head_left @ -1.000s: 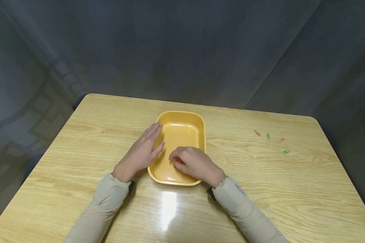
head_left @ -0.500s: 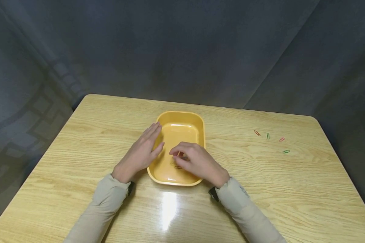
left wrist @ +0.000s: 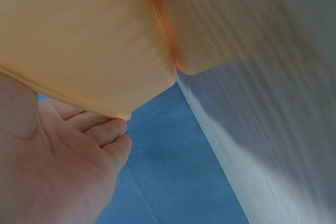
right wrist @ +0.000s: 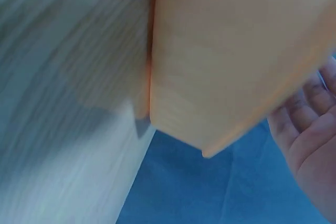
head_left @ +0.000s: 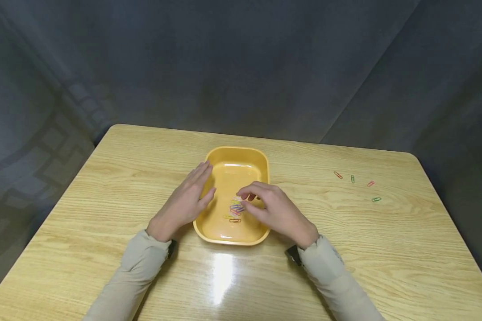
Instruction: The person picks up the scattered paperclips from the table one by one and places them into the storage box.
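A yellow plastic tray [head_left: 237, 154] stands on the table, and a small heap of colored paper clips [head_left: 234, 210] lies on its floor toward the near side. My left hand [head_left: 184, 198] rests along the tray's left rim with straight fingers; in the left wrist view its fingertips meet the rim beside the tray's outer wall [left wrist: 89, 40]. Over the right part of the tray is my right hand [head_left: 279, 209], its fingers loosely bent and parted from the thumb, just beside the heap. Nothing shows between them. The right wrist view has that hand [right wrist: 310, 142] above the tray's rim.
To the right on the wooden table [head_left: 385, 249] lie several loose paper clips: a red one [head_left: 338, 175], a green one [head_left: 352, 179], a pink one [head_left: 371, 183] and another green one [head_left: 376, 199]. A dark curtain [head_left: 241, 67] hangs behind the table.
My right hand has opened and drawn back to the right, and the heap of paper clips now shows in the tray. The left hand has stayed at the rim.
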A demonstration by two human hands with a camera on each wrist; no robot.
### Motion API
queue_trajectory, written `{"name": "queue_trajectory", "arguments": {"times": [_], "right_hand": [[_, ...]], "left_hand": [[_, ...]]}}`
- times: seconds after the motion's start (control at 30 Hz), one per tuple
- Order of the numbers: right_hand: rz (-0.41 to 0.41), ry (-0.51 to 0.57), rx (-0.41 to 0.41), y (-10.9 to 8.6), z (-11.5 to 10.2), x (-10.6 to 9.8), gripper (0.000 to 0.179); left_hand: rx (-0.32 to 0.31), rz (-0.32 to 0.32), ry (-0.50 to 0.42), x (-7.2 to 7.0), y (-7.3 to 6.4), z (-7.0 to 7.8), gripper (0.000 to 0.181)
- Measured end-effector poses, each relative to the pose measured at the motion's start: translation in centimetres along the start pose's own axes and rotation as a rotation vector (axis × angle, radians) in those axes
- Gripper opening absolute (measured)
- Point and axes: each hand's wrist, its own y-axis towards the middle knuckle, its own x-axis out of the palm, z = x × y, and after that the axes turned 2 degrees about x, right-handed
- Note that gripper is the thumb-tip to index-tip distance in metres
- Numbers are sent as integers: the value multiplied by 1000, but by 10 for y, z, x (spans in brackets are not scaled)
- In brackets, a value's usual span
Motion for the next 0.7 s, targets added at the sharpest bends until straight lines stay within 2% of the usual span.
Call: {"name": "queue_trajectory", "arguments": {"times": [0.7], "right_hand": [[74,-44,113,-29,16,-39,16]], "left_hand": [[0,-4,-6,1,0,0,63]]}}
